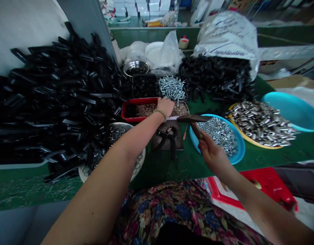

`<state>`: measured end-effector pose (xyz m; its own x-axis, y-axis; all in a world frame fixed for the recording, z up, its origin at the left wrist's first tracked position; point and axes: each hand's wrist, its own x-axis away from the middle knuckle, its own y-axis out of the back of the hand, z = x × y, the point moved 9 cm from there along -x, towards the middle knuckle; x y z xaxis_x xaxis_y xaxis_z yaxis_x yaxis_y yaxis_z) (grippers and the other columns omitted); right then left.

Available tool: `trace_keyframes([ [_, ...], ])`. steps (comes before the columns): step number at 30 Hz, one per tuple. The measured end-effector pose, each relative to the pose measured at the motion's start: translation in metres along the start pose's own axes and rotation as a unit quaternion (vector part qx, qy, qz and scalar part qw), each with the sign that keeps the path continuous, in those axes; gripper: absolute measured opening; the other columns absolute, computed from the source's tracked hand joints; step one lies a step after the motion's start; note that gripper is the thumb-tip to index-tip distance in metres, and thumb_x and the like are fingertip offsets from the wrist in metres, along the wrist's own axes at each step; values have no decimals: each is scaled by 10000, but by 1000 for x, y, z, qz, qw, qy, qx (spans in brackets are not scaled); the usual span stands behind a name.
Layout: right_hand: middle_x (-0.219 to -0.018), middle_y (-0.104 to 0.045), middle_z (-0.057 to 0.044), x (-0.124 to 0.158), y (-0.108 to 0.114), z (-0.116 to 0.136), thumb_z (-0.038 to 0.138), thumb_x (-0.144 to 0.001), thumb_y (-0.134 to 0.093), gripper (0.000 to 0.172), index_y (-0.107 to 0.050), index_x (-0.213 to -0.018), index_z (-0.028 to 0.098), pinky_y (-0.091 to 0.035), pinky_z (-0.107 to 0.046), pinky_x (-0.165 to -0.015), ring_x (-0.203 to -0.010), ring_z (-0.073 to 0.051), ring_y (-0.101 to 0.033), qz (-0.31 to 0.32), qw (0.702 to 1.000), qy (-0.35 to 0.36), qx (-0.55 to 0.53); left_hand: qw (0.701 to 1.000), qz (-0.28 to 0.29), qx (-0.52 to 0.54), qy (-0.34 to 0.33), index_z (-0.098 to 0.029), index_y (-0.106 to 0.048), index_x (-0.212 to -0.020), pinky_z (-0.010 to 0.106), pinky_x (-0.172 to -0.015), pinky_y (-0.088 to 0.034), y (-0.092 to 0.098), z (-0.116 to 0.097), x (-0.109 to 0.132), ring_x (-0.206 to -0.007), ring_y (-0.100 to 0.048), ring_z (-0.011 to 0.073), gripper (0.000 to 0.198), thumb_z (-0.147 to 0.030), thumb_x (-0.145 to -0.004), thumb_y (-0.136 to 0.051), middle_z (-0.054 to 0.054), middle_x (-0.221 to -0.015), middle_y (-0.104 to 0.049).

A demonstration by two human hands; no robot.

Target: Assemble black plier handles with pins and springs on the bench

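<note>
My left hand (166, 106) reaches over the parts boxes, between a red tray (125, 112) of small coppery pieces and the silver screws (171, 87) behind it. Its fingertips are hidden, so whether they pinch anything does not show. My right hand (210, 149) is closed round the wooden handle of a hammer (193, 118), raised above the rim of a blue basin. On a flat metal plate (179, 144) between my arms lies a black clamp-like part (170, 135). A thin tool with a reddish handle (184, 135) rests beside the plate.
Black plastic handles (70, 88) are heaped on the left, near a white plate (143, 158) of metal rings. The blue basin (241, 149) contains small metal nuts; a yellow basin (271, 146) holds metal sleeves. Curved black parts (215, 75) spill from a white bag (228, 34).
</note>
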<state>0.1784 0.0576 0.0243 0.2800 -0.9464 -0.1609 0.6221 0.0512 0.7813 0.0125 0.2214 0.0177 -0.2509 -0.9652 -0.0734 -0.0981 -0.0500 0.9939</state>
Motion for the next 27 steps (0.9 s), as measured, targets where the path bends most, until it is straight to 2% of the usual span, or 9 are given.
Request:
trace_keyframes([
  [3, -861, -734, -110, 3, 7, -16, 399, -941, -356, 493, -497, -1349, 161, -555, -354, -639, -699, -237, -698, -30, 999, -42, -4, 1000, -17, 3, 8, -132, -681, -1016, 453, -939, -337, -5, 1, -1, -1106, -516, 281, 262, -221, -918, -455, 139, -1099, -636],
  [8, -775, -721, -104, 0, -7, -34, 393, -936, -340, 492, -526, -1319, 148, -525, -334, -596, -633, -232, -680, -17, 998, -53, -6, 998, -28, 32, 36, -116, -663, -1042, 419, -926, -383, -2, 8, -3, -1060, -564, 258, 319, -211, -949, -373, 147, -1096, -639],
  [10, -790, -718, -110, -1, -12, -39, 406, -934, -339, 504, -527, -1316, 137, -523, -345, -601, -639, -238, -678, -8, 998, -55, -12, 996, -38, 73, 39, -80, -656, -1025, 381, -922, -403, 1, 9, -5, -1043, -579, 244, 307, -188, -946, -380, 164, -1085, -644],
  [13, -817, -713, -117, 1, -16, -44, 424, -941, -331, 520, -510, -1327, 125, -525, -353, -614, -653, -237, -676, 0, 998, -58, -31, 973, -71, 213, 54, -52, -648, -999, 323, -929, -411, 10, 11, 4, -1008, -594, 200, 243, -143, -921, -436, 163, -1070, -658],
  [16, -832, -709, -102, 5, -16, -47, 419, -954, -330, 496, -501, -1333, 149, -531, -344, -625, -676, -226, -681, -7, 997, -50, -56, 943, -78, 319, 59, -61, -609, -1065, 252, -879, -444, 12, 10, 34, -910, -614, 131, 223, -132, -903, -473, 113, -1017, -684],
  [20, -793, -702, -90, 9, -14, -51, 408, -953, -345, 467, -525, -1308, 164, -536, -342, -638, -687, -229, -687, -19, 997, -43, -60, 936, -57, 345, 41, -109, -634, -986, 232, -823, -490, -3, 0, 94, -849, -626, 122, 173, -214, -906, -521, 58, -941, -682],
  [23, -758, -697, -81, 8, -16, -51, 406, -952, -347, 458, -532, -1299, 171, -536, -343, -620, -651, -228, -681, -17, 998, -37, -56, 952, -75, 296, 4, -135, -655, -917, 267, -859, -494, -14, -11, 128, -905, -609, 151, 183, -258, -918, -520, 65, -985, -639],
  [27, -759, -698, -84, 7, -18, -50, 410, -945, -355, 461, -534, -1290, 161, -535, -342, -600, -628, -226, -675, -19, 997, -42, -64, 985, -63, 152, -46, -133, -644, -971, 316, -870, -490, -29, -27, 142, -949, -580, 188, 236, -274, -948, -457, 94, -1027, -605],
])
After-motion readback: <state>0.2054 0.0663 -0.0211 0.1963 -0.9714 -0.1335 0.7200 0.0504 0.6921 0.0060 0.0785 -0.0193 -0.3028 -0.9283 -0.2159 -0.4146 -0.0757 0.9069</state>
